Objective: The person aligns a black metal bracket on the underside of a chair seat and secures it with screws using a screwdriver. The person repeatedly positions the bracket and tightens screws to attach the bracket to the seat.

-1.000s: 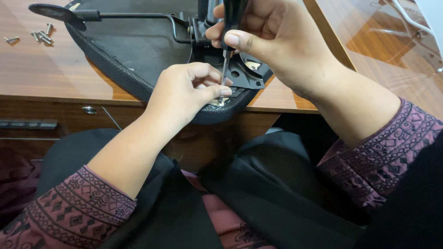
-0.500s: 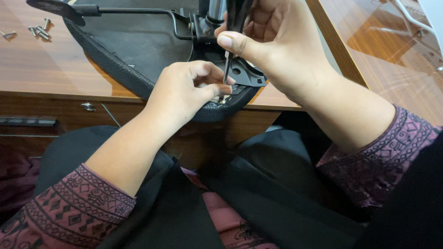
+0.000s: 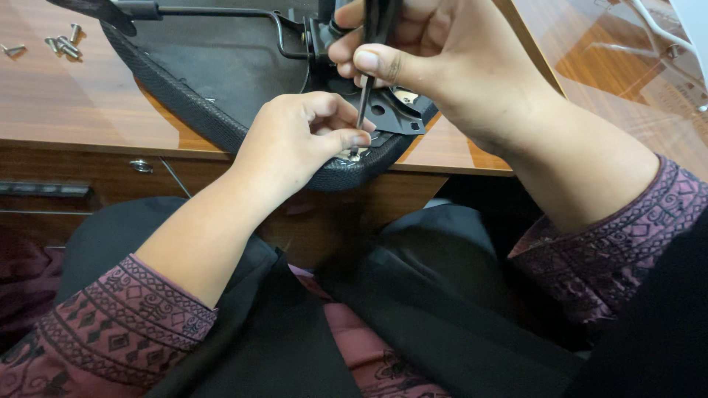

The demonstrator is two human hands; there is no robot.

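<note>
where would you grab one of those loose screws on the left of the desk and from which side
Pinch a screw across its thin shank, just below the wider head, coming straight down from above. The screws lie flat in a small cluster on the wooden desk, so their sides are exposed but nothing can slip under them. Pick an outer one, such as the single screw lying apart on the left, to avoid nudging its neighbours.

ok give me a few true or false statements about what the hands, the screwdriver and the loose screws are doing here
1. The right hand grips a screwdriver pointing down. True.
2. The left hand rests flat on the wooden desk. False: its fingertips pinch at the screwdriver's tip, by the black metal bracket.
3. Loose screws lie on the desk at far left. True.
4. The black seat lies on the person's lap. False: it rests on the desk, overhanging its edge.
</note>
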